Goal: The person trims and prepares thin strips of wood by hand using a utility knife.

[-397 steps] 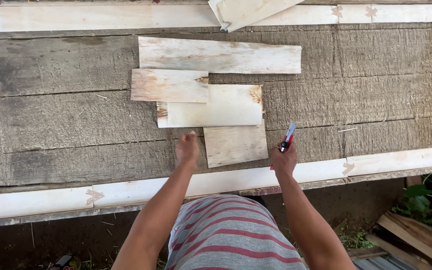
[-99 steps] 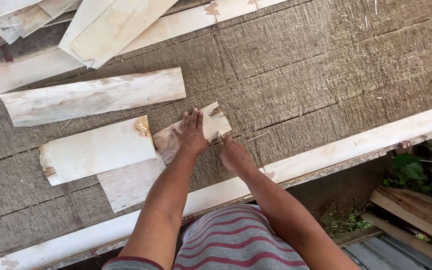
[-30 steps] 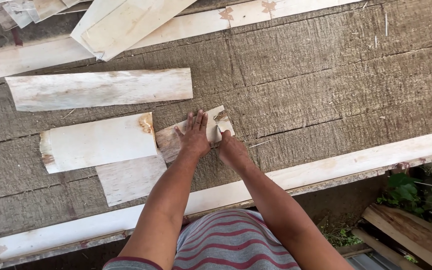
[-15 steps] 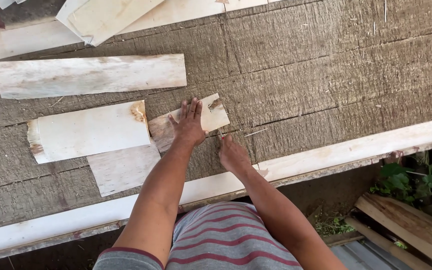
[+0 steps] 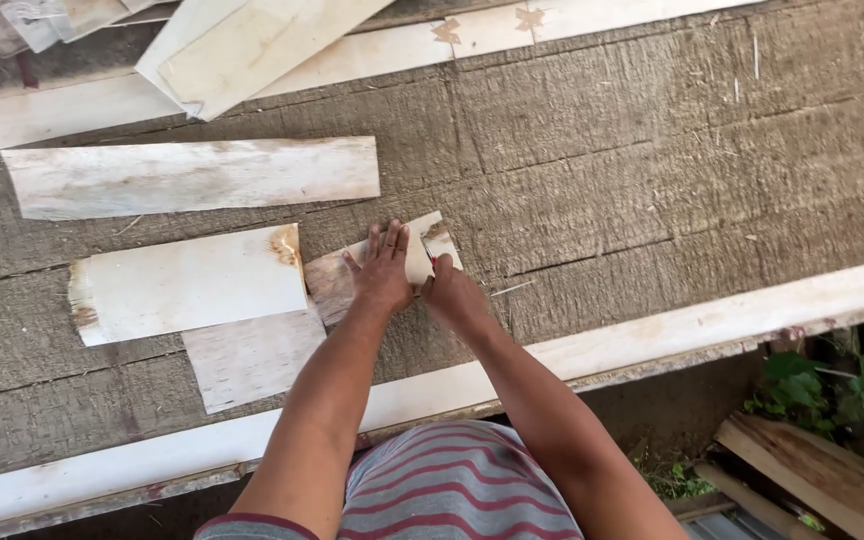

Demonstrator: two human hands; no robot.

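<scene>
My left hand (image 5: pixel 384 272) lies flat, fingers spread, on a small pale wood sheet (image 5: pixel 422 262) that rests tilted on the rough grey board table (image 5: pixel 652 190). My right hand (image 5: pixel 452 296) is just to the right of it, touching the same sheet's right end. It is closed around a marker (image 5: pixel 430 243); only the marker's tip shows, pointing at the sheet's corner. A wider pale sheet (image 5: pixel 187 285) lies to the left, overlapping another sheet (image 5: pixel 252 360) below it.
A long pale sheet (image 5: pixel 192 175) lies farther back. A stack of sheets (image 5: pixel 252 45) overhangs the white back rail (image 5: pixel 572 20). A white front rail (image 5: pixel 672 330) edges the table. Planks (image 5: pixel 822 480) and plants lie on the ground at right.
My right hand has moved up from near the front rail to the small sheet, beside my left hand. My left hand still presses the sheet.
</scene>
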